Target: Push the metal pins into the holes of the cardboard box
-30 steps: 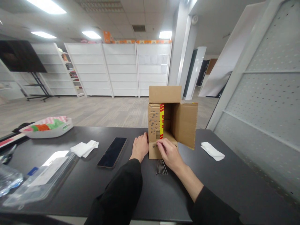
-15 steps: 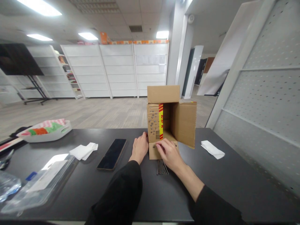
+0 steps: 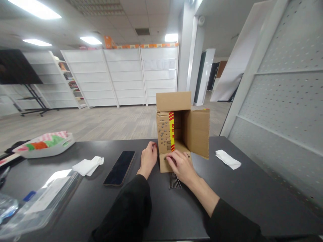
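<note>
**Right fingertips at the box's bottom flap, left hand just beside the box**

Cardboard box (image 3: 187, 129) near the far edge of the black table (image 3: 252, 205), mouth toward the camera. Top flap (image 3: 173, 101) upright, right flap (image 3: 199, 132) swung out, bottom flap (image 3: 165, 166) folded down at the front. Left flap (image 3: 161, 144) partly covers the mouth; grey nail heads (image 3: 163, 129) dot it, red-and-yellow tape (image 3: 172, 134) along its inner edge, barcode low down.

Right hand (image 3: 180, 164): thumb and fingers pinched together next to a dark spot on the bottom flap. Can't make out whether a nail is in the pinch. More dark spots by the flap's right side.

Left hand (image 3: 148, 157): fingers loosely curled, at the box's left side. Grip or contact unclear.

Nails (image 3: 175, 182): fanned row at the bottom flap's lower edge, between the forearms, heads toward the camera.

Rest of table: smartphone (image 3: 119, 168) left of the left hand, screen dark. Folded white tissue (image 3: 88, 165) beyond it, another white tissue (image 3: 228, 159) right of the box. Far left: clear plastic case (image 3: 54, 205), clear bottle (image 3: 7, 206) cut by the frame edge, white tray (image 3: 47, 154) with patterned cloth (image 3: 47, 143).
</note>
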`<state>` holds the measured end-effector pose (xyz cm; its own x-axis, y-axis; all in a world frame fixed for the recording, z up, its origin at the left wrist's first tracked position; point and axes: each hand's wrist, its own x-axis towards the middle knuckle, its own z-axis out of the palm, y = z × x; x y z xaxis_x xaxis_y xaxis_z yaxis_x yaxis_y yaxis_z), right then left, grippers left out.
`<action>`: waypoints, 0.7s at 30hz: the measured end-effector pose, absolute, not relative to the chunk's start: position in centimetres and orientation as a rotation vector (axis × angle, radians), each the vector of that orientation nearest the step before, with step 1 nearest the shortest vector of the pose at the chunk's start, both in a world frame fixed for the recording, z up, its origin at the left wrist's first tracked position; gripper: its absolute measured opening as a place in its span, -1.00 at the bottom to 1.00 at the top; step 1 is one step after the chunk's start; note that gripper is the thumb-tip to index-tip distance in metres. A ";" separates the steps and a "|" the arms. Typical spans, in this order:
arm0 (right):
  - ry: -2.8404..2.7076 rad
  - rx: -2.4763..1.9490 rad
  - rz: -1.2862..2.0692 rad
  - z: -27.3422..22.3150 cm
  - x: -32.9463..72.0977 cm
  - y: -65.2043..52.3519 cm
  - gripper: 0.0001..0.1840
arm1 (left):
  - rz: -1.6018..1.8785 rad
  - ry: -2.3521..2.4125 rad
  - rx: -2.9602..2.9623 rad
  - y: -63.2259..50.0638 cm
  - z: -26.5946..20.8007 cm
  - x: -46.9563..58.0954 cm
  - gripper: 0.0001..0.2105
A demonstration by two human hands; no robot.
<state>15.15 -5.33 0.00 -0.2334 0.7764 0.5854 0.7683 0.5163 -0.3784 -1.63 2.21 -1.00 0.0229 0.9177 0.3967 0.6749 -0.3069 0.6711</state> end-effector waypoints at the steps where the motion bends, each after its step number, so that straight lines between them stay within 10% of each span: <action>1: -2.014 -1.261 0.016 0.0 15.1 -5.4 -0.81 | 1.196 1.614 1.982 2.3 -1.0 -1.6 -0.80; 21: -2.038 -1.315 -0.028 -0.1 15.1 -5.3 -0.85 | 1.362 1.493 1.823 2.5 -0.6 -1.2 -0.80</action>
